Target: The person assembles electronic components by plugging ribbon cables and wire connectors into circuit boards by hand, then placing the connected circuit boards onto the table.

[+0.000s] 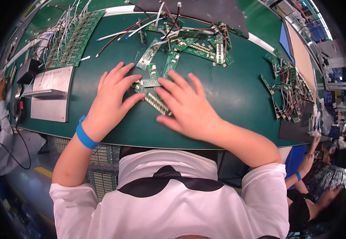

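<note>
A circuit board strip w/ a row of pale sockets is seen on the green table, between the two hands, toward the near side of the loose pile. Its long axis is set diagonally, from far left to near right, sockets facing up; a front or back end can't be told. Just beyond it, a small board is laid roughly left-right.

The left hand is held w/ fingers spread, thumb tip by the strip's far-left end; the right hand is also spread, thumb near the near-right end. Nothing is seen clamped in either (light contact can't be told).

The strip is judged light, stiff & thin, prob. a bit slick on bare faces; sockets and solder joints could be damaged by bending or pressing. It'd be best gripped by the long edges, approx. mid-length.
</note>
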The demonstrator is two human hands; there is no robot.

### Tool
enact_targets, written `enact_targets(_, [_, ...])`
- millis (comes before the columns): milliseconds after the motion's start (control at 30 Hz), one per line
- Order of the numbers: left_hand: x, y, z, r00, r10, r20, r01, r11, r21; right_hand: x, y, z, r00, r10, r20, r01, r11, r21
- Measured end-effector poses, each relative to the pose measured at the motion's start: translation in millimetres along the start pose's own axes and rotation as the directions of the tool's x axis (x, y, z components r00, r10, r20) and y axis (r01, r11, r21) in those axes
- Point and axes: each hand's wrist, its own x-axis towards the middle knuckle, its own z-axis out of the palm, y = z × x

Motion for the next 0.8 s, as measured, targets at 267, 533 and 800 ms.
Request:
enact_targets(267, [45,10,8,0.968,-0.250,0.026,0.217,0.778,-0.589,8,50,-4,0.972,0.125,-0.198,-0.163,0.968,-0.188])
enact_targets(533, [71,48,-1,0.992,-0.072,-0.102,-0.018,0.728,-0.685,5,47,-41,0.948,0.209,-0.241,-0.134,0.946,0.295])
enact_targets(800, [77,39,13,0.948,0.259,-0.184,-0.318,0.765,-0.560,-7,40,-44,0.896,0.441,0.056,-0.331,0.578,0.746])
